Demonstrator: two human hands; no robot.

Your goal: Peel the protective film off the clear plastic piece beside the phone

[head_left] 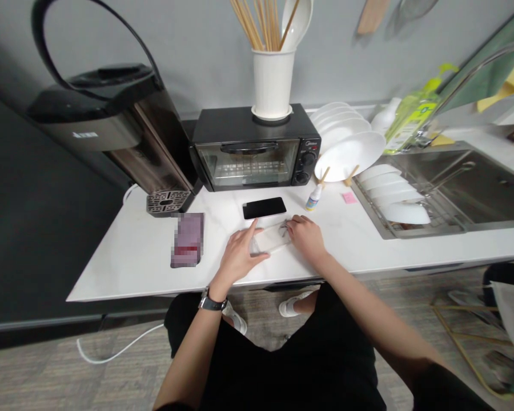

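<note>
Hands meet at frame centre on the table (137,257): left hand (240,254) pins a clear phone case (270,238) flat, right hand (305,235) pinches its end, the black phone (264,207) lying just above.

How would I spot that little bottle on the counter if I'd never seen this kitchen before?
Find the black toaster oven at the back of the white counter. Just past its right front corner, before the rack of white plates, stands the small bottle. It is the only upright thing there: white-bodied with a blue band, between the flat black phone and a pink sticky note.
</note>
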